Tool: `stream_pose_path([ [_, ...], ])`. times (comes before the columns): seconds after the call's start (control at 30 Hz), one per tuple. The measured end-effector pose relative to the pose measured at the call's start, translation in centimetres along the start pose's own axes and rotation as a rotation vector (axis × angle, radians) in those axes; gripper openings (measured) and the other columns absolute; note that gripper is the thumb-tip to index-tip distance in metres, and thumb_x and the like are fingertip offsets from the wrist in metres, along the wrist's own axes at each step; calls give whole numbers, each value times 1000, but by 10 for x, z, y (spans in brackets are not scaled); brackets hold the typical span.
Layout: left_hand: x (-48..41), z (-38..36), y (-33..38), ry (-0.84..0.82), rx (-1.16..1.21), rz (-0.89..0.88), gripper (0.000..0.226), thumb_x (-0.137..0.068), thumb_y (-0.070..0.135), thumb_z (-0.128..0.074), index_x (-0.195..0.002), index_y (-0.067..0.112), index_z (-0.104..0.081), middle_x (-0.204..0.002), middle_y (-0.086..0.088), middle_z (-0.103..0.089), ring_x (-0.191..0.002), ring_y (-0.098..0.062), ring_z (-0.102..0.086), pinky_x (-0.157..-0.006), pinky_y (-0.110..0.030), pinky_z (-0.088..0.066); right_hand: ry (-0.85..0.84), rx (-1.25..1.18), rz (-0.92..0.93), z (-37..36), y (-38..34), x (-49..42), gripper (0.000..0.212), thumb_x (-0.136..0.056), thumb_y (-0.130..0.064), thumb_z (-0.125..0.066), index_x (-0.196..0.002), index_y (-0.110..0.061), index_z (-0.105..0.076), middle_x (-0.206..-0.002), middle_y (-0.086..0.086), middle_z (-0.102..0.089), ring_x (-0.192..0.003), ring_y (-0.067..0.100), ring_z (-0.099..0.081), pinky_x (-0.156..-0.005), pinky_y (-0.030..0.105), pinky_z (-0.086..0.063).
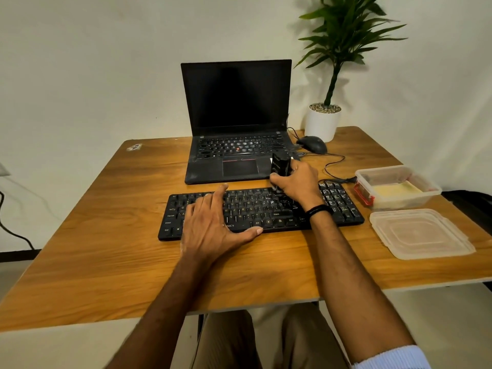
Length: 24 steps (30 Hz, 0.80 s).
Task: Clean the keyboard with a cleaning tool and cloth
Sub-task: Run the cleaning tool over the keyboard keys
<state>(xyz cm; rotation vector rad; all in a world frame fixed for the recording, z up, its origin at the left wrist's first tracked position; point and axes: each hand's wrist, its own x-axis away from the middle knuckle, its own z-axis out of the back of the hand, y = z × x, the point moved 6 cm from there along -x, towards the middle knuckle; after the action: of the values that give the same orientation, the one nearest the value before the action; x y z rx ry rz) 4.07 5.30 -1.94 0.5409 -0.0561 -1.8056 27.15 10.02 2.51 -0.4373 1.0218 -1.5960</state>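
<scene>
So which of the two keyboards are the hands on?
The separate black keyboard in front of the laptop. The left hand rests flat on it and the right hand holds a cleaning tool to its keys; nothing touches the laptop's own.

One each was counted of keyboard [266, 209], cleaning tool [281, 163], laptop [237, 97], mouse [312, 143], potted plant [322, 123], container [407, 199] and lid [420, 234]; two hands, the left hand [213, 225] and the right hand [298, 182].

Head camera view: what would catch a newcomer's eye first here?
The two hands at the centre of the wooden table: the left hand lies flat on the black keyboard, while the right hand grips a black cleaning tool over its upper right keys. Behind stands an open laptop with a dark screen.
</scene>
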Motion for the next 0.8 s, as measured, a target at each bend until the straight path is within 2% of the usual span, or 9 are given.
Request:
stream_pose_path([
  [0.03, 0, 0, 0, 4, -2, 1, 128, -58, 106, -41, -158, 30, -15, -140, -1, -51, -127, -20, -47, -114, -42, -30, 12, 10, -8, 1, -1, 1, 16, -82, -27, -77, -90, -26, -64, -84, -11, -66, -81, 7, -63, -59, 14, -45],
  [0.13, 0, 0, -1, 10, 7, 4, 126, -59, 106, -41, -157, 31, -16, -140, -1, -52, -127, -20, -47, -114, -42, -30, -167, -91, -7, -16, -2, 4, 22, -81, -25, -79, -101, -20, -69, -87, -14, -67, -83, 1, -65, -62, 12, -49],
  [0.3, 1, 1, 0, 10, 2, 2, 126, -59, 106, -40, -157, 31, -15, -141, -1, -51, -128, -20, -47, -114, -41, -29, 46, 4, -55, -8, -3, 2, 22, -82, -29, -77, -101, -20, -71, -86, -11, -65, -85, 7, -64, -57, 11, -43],
  [0.43, 1, 2, 1, 9, 4, -2, 125, -60, 105, -43, -157, 31, -15, -141, -2, -52, -128, -22, -47, -115, -43, -30, -83, -44, -54, -18, 0, 3, 19, -81, -29, -78, -97, -24, -70, -88, -10, -69, -86, 7, -66, -67, 20, -54],
  [0.53, 1, 2, 1, 14, 11, -4, 125, -60, 104, -44, -157, 30, -16, -141, -3, -52, -129, -22, -47, -115, -43, -30, 160, 68, -85, -2, 0, 2, 22, -82, -28, -76, -101, -17, -73, -86, -4, -66, -82, 11, -60, -62, 20, -47],
  [0.6, 1, 2, 1, 5, 9, -3, 125, -60, 105, -43, -157, 30, -16, -141, -3, -51, -128, -22, -47, -115, -42, -29, 263, 4, -109, 10, 3, 2, 13, -83, -26, -75, -92, -17, -71, -85, -2, -67, -77, 10, -59, -65, 22, -49],
  [0.67, 1, 2, 1, 3, 7, -4, 126, -59, 105, -41, -158, 29, -17, -140, -3, -51, -127, -21, -47, -115, -42, -30, 307, -160, -167, 17, 8, 2, 11, -82, -24, -75, -78, -23, -65, -83, -4, -69, -77, 8, -62, -71, 27, -55],
  [0.73, 1, 2, 2, 3, -6, -7, 127, -59, 105, -40, -158, 29, -16, -140, -2, -51, -126, -21, -47, -114, -42, -30, 335, -230, -217, 21, 13, 2, 14, -80, -24, -76, -76, -26, -63, -80, -7, -68, -84, 10, -66, -79, 32, -57],
  [0.8, 1, 1, 1, -2, -13, -7, 127, -59, 105, -39, -158, 29, -15, -140, -2, -51, -126, -21, -47, -114, -42, -30, 337, -248, -240, 22, 13, 3, 13, -80, -24, -76, -77, -25, -64, -78, -10, -67, -86, 11, -67, -73, 25, -54],
])
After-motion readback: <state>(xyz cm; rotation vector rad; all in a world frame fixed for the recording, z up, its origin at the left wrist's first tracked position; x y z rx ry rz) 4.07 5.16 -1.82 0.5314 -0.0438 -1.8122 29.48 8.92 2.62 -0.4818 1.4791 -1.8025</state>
